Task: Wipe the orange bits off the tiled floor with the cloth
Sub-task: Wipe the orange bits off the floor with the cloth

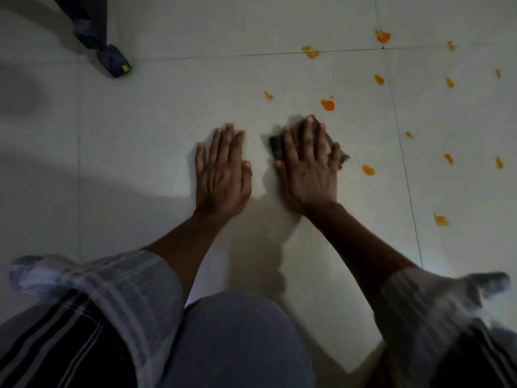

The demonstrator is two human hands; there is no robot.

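The right hand (pixel 307 166) is laid flat, palm down, on a dark cloth (pixel 275 147), with the fingers spread and pressed over it; the cloth is pinned against the floor rather than clenched. The cloth shows as a dark patch at the left of the index finger, at the fingertips, and as a small corner beside the little finger on the right. The left hand (pixel 222 175) is spread flat on the bare tiled floor (pixel 140 135), palm down, nothing held in it, just beside the right hand and not touching it. Both forearms are bare up to pale checked sleeves (pixel 134 278) rolled at the elbows. A knee in grey-blue fabric (pixel 237 340) is seen at the bottom centre, between the arms.

The orange bits are scattered ahead of and to the right of the cloth. The nearest one (pixel 328 105) lies just beyond the right fingertips, a smaller one (pixel 268 95) is further left, and another (pixel 368 170) lies near the cloth's right corner. More bits are spread further out: 2 at the far grout line (pixel 310 52) and (pixel 382 37), 1 below them (pixel 379 79), and a loose column along the right side, including one at (pixel 448 158) and one at (pixel 441 220). About 15 bits can be counted in all, none under the left hand.

The floor is pale, crossed by thin dark grout lines. At the top left a dark furniture leg (pixel 92 26) stands on the tiles, with a dark wrapped foot carrying a small yellow mark (pixel 113 61).
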